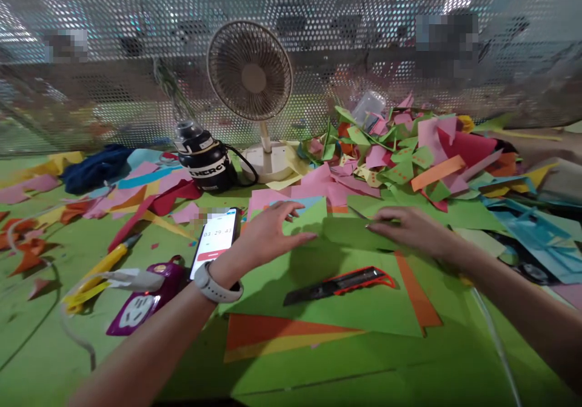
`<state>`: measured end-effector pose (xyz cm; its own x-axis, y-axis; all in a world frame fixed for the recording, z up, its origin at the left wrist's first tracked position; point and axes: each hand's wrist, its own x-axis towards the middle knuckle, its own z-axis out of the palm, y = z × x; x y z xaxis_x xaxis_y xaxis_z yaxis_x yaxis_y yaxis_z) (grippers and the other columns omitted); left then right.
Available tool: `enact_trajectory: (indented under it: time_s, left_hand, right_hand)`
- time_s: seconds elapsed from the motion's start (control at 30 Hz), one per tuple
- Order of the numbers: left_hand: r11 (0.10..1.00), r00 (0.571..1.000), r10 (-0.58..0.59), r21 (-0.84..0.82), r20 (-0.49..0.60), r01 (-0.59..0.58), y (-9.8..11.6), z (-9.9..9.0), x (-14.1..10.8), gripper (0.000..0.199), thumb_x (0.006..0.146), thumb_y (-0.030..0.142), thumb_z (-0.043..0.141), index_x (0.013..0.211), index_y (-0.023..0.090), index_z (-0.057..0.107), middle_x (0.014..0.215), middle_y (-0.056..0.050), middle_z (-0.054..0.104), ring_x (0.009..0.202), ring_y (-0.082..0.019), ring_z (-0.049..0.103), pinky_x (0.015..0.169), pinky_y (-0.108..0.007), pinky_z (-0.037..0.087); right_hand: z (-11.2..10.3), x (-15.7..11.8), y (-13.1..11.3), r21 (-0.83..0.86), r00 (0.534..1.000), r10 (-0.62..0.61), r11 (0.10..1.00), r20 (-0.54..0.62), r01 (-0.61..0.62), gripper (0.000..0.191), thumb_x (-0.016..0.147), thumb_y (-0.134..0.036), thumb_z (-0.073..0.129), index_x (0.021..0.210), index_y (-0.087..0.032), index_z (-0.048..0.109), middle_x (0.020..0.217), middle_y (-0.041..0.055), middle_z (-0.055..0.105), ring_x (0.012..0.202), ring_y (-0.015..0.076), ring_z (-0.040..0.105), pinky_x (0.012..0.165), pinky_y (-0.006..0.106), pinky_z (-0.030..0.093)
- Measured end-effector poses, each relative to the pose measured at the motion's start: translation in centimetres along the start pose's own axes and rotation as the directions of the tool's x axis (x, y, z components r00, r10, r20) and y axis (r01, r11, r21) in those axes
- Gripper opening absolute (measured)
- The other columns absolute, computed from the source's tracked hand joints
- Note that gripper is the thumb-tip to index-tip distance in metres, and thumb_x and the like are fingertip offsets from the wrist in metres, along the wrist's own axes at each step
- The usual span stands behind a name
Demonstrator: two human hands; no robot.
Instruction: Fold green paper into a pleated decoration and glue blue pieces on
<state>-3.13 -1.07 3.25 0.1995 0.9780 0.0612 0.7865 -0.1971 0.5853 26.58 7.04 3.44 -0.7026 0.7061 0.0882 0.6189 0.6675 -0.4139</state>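
Note:
My left hand (273,231), with a white wristband (218,287), hovers over stacked coloured paper, its thumb and fingers apart. My right hand (407,230) is closed, the fingers pinched together at the right side of a darker green sheet (345,234). A thin dark pointed thing (358,213) juts out beyond these fingertips; its kind is unclear. Nearer to me, a red and black utility knife (341,285) lies on a larger green sheet (364,319). Orange paper (264,329) shows from under that sheet.
A phone (216,234) showing a timer and a purple power strip (145,298) lie at the left, near a yellow-handled tool (100,267). Behind stand a black bottle (207,161) and a fan (252,79). Paper scraps (386,146) pile up at the back right before a perforated metal screen (345,61).

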Motion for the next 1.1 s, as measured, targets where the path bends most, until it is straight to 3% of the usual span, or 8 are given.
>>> enact_trajectory:
  time_s: [0.1,0.2,0.37,0.47,0.63,0.77,0.97,1.1]
  left_hand:
    - [0.979,0.992,-0.127,0.158,-0.018,0.128,-2.4,0.8,0.9,0.051,0.082,0.060,0.059,0.113,0.020,0.059,0.119,-0.015,0.061,0.108,-0.034,0.057,0.090,-0.044,0.045]
    - [0.968,0.984,-0.169,0.199,0.061,0.154,-3.7,1.6,1.4,0.050,0.076,0.061,0.065,0.102,0.019,0.060,0.109,-0.015,0.062,0.102,-0.035,0.057,0.083,-0.044,0.045]
    - [0.971,0.973,-0.201,0.154,0.113,0.183,-3.9,1.8,2.0,0.046,0.072,0.054,0.070,0.100,0.020,0.059,0.088,-0.008,0.064,0.077,-0.026,0.060,0.064,-0.035,0.043]
    - [0.980,0.978,-0.167,0.131,0.127,0.150,-3.5,1.4,2.1,0.036,0.073,0.048,0.072,0.092,0.020,0.060,0.079,-0.004,0.063,0.070,-0.023,0.058,0.059,-0.032,0.040]
    - [0.989,0.997,-0.041,0.143,0.061,0.032,-1.3,1.0,1.0,0.026,0.093,0.039,0.052,0.076,0.020,0.059,0.080,-0.006,0.064,0.077,-0.023,0.059,0.068,-0.034,0.043]
    - [0.936,0.981,0.193,0.305,-0.029,-0.175,0.8,0.9,-0.4,0.021,0.098,0.029,0.048,0.091,0.018,0.065,0.091,-0.009,0.068,0.087,-0.024,0.062,0.076,-0.035,0.046]
    - [0.685,0.872,0.483,0.653,-0.076,-0.323,2.0,1.0,-1.8,0.013,0.094,0.013,0.054,0.098,0.013,0.067,0.078,-0.005,0.069,0.074,-0.024,0.063,0.072,-0.038,0.048]
    - [0.552,0.797,0.599,0.758,-0.072,-0.347,1.4,0.8,-2.7,0.020,0.092,0.004,0.049,0.097,0.009,0.068,0.077,-0.006,0.069,0.071,-0.023,0.062,0.074,-0.038,0.048]
  right_hand:
    - [-2.0,-1.2,3.6,-0.242,0.966,0.240,0.936,-0.091,-0.255,0.031,0.092,-0.042,0.052,0.080,-0.019,0.070,0.075,0.0074,0.072,0.065,0.0235,0.066,0.059,0.034,0.050]
    - [-2.2,-1.7,4.4,-0.520,0.953,0.220,0.800,-0.209,-0.299,0.027,0.090,-0.035,0.054,0.086,-0.015,0.071,0.085,0.0153,0.072,0.080,0.0295,0.068,0.066,0.038,0.050]
    - [0.1,0.7,1.1,-0.441,0.991,-0.034,0.897,-0.126,-0.025,0.026,0.091,-0.037,0.055,0.102,-0.018,0.071,0.103,0.0112,0.073,0.097,0.0292,0.066,0.084,0.044,0.052]
    - [1.2,2.9,-1.2,-0.384,0.972,-0.201,0.913,-0.122,0.141,0.028,0.094,-0.034,0.054,0.110,-0.017,0.069,0.115,0.0126,0.070,0.113,0.0305,0.061,0.096,0.048,0.048]
    - [2.3,5.2,-5.2,-0.431,0.874,-0.466,0.823,-0.141,0.369,0.033,0.098,-0.029,0.050,0.126,-0.015,0.060,0.126,0.0138,0.065,0.122,0.0285,0.054,0.104,0.048,0.042]
    - [2.7,5.6,-7.2,-0.497,0.815,-0.575,0.729,-0.071,0.471,0.028,0.098,-0.013,0.040,0.107,-0.014,0.067,0.103,0.0108,0.071,0.099,0.0230,0.062,0.100,0.045,0.045]
    - [2.7,4.4,-7.6,-0.528,0.757,-0.645,0.681,-0.106,0.507,0.032,0.096,-0.006,0.037,0.098,-0.012,0.069,0.090,0.0082,0.072,0.088,0.0214,0.064,0.099,0.045,0.044]
    - [1.5,3.1,-5.5,-0.525,0.764,-0.633,0.695,-0.124,0.491,0.033,0.094,-0.003,0.037,0.100,-0.013,0.068,0.094,0.0081,0.074,0.090,0.0211,0.065,0.100,0.045,0.042]
